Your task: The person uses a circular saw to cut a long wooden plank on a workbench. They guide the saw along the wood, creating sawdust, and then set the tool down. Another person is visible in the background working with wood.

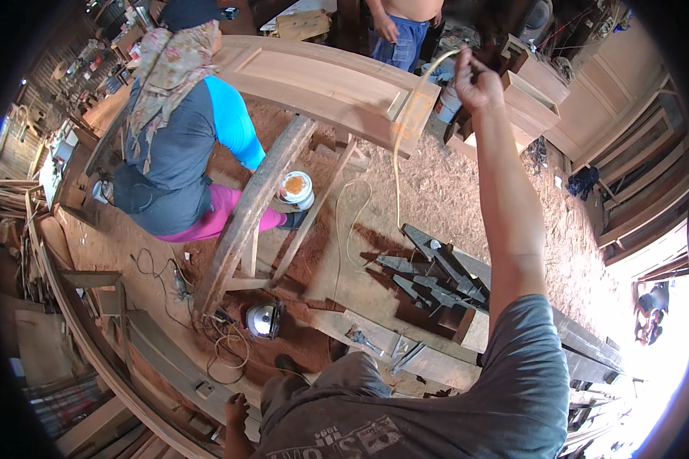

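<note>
My right hand [478, 83] is raised at the end of a stretched arm, fingers closed around a pale yellow cord [397, 172]. From the hand the cord arcs to the left, crosses the end of a panelled wooden door [314, 76] and drops to a dark metal clamp-like frame [436, 264] on the floor. Down by my left side, my left hand [237, 410] hangs near my leg; its fingers look loosely apart, with nothing seen in them. More thin cord [350, 229] lies looped on the ground.
A co-worker [172, 153] sits left of a wooden trestle [256, 203], beside a white bucket [297, 188]. Another person [406, 30] stands behind the door. A round metal tool [263, 320], tangled cables [226, 348] and a plank with hand tools [390, 348] lie near my feet.
</note>
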